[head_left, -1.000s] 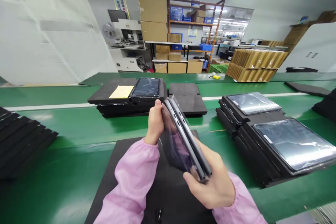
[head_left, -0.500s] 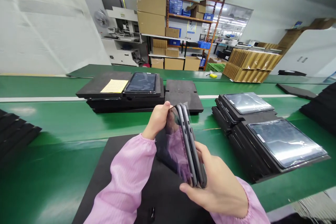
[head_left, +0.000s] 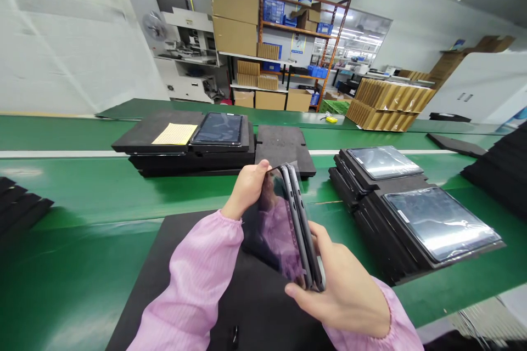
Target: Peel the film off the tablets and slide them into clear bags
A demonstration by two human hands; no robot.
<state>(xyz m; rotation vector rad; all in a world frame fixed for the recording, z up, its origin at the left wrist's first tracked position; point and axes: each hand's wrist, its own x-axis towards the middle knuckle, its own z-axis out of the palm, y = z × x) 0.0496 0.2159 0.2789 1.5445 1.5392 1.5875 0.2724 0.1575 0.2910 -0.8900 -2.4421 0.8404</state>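
Observation:
Two tablets point(head_left: 276, 225), pressed face to back and tilted on edge, are held up between my hands. Their grey side edges with port slots face up toward me, and clear film sticks out at the top corner. My left hand point(head_left: 249, 186) is closed on the far upper corner, thumb on top. The near lower end is gripped by my right hand point(head_left: 343, 279), its thumb at the bottom corner and its fingers behind. Beneath them lies a black foam sheet point(head_left: 173, 269) on the green bench point(head_left: 82, 263).
Right of my hands, film-covered tablets point(head_left: 440, 222) lie on stacked black foam trays point(head_left: 370, 236). Ahead on the left, another foam stack point(head_left: 164, 163) carries a tablet point(head_left: 218, 129) and a yellow label sheet point(head_left: 175, 134). Cardboard dividers point(head_left: 382, 104) stand at the back right.
The view has shifted slightly, so the bench items appear a little further left. Both hands keep their hold on the two tablets, which show almost the same tilt.

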